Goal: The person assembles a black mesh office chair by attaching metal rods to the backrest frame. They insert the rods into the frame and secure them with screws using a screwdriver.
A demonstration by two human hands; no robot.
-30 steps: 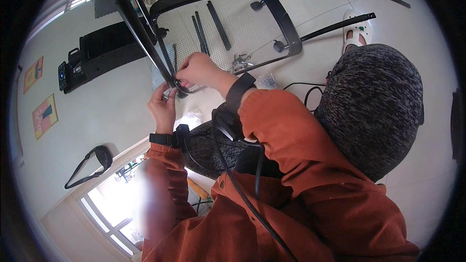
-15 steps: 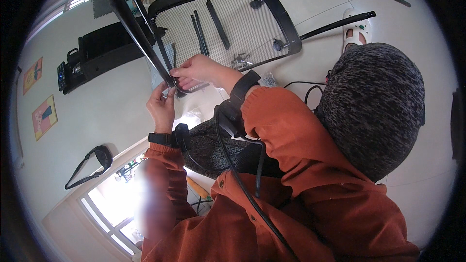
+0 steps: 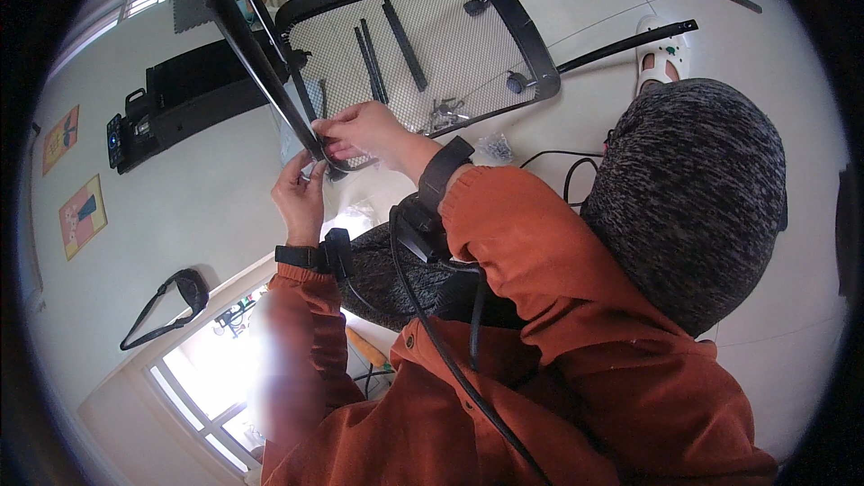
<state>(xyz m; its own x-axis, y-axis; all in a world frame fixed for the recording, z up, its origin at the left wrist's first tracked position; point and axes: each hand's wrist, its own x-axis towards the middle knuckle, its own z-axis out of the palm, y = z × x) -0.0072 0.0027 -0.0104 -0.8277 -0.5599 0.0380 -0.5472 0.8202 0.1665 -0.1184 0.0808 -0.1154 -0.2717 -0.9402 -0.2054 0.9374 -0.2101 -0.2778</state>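
Black metal bar (image 3: 256, 58), slanting down to the near rim of the mesh chair back (image 3: 418, 45), pinched at its lower end between both hands: left hand (image 3: 301, 198) curled closed under the bar's tip, right hand (image 3: 364, 130) closed over it from above, fingertips meeting at the joint. Further out: loose black strips (image 3: 400, 31) on the mesh, small bag of screws (image 3: 490, 148) beside the frame, white floor (image 3: 207, 207) beneath.
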